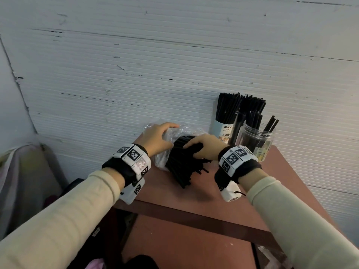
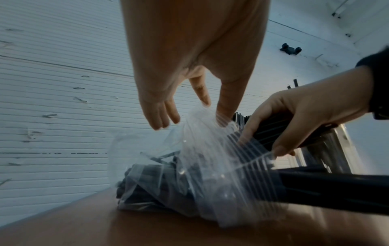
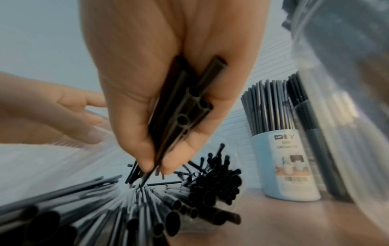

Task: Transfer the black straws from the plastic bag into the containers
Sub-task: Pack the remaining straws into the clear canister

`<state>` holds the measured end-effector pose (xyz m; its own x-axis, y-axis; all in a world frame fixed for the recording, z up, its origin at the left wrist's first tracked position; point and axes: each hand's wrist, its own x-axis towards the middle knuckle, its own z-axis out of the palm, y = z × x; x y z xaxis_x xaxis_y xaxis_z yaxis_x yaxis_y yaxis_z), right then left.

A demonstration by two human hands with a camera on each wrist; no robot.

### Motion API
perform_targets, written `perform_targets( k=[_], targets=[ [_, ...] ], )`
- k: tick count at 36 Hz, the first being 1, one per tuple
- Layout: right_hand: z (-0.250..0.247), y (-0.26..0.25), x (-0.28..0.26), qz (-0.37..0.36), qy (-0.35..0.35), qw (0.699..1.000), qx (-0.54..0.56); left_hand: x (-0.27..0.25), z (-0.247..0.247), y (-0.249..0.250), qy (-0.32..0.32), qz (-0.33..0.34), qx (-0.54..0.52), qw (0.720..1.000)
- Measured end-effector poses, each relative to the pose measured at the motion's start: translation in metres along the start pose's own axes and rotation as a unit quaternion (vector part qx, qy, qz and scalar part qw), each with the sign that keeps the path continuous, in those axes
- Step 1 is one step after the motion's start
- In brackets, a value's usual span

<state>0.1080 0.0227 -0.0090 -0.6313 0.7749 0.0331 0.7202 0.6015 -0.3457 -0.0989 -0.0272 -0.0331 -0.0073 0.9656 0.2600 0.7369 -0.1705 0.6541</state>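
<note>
A clear plastic bag (image 1: 161,162) (image 2: 210,158) full of black straws (image 1: 182,167) (image 3: 147,208) lies on the brown table (image 1: 204,200), its open end towards me. My left hand (image 1: 159,136) (image 2: 212,106) rests on top of the bag, thumb and forefinger pinching its film. Just right of it, my right hand (image 1: 202,146) (image 3: 155,164) grips a small bunch of straws (image 3: 189,108) at the bag's mouth. At the table's back right stand a pale blue DIY cup (image 1: 223,133) (image 3: 288,166), a black holder (image 1: 238,131) and a clear jar (image 1: 252,136), all holding straws.
A ribbed white wall (image 1: 174,65) rises right behind the table. The three containers are crowded together at the back right corner. A lower brown shelf (image 1: 184,249) sits under the tabletop. A pale cloth bag (image 1: 19,171) hangs at the far left.
</note>
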Motion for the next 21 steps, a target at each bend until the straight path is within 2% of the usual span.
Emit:
perform_targets(
  k=[2,4,6,9,14,17,21],
  targets=[
    [-0.006,0.005,-0.009,0.001,0.004,1.0,0.003,-0.002,0.002,0.006,0.029,0.007,0.023,0.999],
    [-0.011,0.01,-0.018,0.004,0.002,1.0,0.002,-0.005,0.006,0.015,0.09,0.023,0.052,0.994],
    [-0.015,0.013,-0.028,0.008,-0.002,1.0,0.008,-0.008,0.011,0.026,0.115,0.067,0.073,0.988],
    [-0.023,0.018,-0.043,0.01,-0.005,1.0,0.001,-0.007,0.02,0.048,0.041,0.124,0.11,0.985],
    [-0.036,0.022,-0.066,0.005,-0.017,1.0,-0.011,0.01,0.045,0.074,-0.087,0.141,0.178,0.97],
    [-0.045,0.024,-0.08,-0.012,-0.009,1.0,-0.019,0.018,0.056,0.09,-0.103,0.18,0.225,0.952],
    [-0.055,0.028,-0.101,-0.039,0.029,0.999,0.021,0.021,0.074,0.106,-0.068,0.227,0.225,0.945]
  ],
)
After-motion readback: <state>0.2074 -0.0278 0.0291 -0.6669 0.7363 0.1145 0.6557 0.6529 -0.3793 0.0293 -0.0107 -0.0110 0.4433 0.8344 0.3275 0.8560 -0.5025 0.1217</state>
